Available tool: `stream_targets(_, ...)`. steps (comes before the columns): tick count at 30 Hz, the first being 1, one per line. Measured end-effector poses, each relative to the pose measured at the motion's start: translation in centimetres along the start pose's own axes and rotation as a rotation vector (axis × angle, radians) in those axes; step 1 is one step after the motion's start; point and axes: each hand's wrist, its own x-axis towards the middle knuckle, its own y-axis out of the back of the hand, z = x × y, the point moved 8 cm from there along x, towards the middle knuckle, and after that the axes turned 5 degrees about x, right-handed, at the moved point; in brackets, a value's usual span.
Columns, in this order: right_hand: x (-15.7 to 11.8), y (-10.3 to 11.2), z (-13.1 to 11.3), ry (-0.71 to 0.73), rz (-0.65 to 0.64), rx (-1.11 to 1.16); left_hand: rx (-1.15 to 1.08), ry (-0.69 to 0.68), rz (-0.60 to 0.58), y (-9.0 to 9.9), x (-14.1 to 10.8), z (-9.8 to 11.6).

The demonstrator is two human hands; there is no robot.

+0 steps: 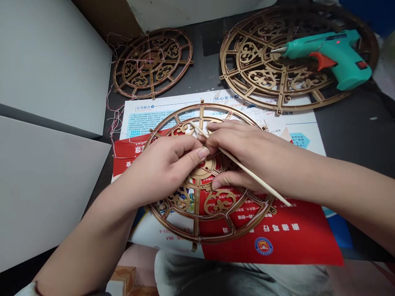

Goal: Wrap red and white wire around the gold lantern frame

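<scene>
Gripping pale wooden stick (pixel 247 169) with right hand (pixel 239 144); pinching, cannot tell what, with left hand (pixel 177 164). Wired along round bronze-coloured frame (pixel 196 197), perhaps unfinished centrally.

At the centre, the bare left hand (pixel 173 166) and bare right hand (pixel 243 144) cover part of a round gold-coloured openwork frame (pixel 196 205); what lies between their fingertips cannot be made out. The right hand hides a stretch of a thin pale wooden stick (pixel 259 179). Upper right, a teal-and-orange glue gun (pixel 331 48) hides part of gold-brown lattice discs (pixel 282 88). Pale grey trousers (pixel 197 273) are cut off at the bottom edge.
</scene>
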Motion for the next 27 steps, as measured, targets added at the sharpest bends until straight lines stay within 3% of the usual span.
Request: stream_targets(27,0.00,-0.02,0.09,-0.012,-0.004,-0.005,0.001,-0.016,0.013,0.10,0.05,0.35)
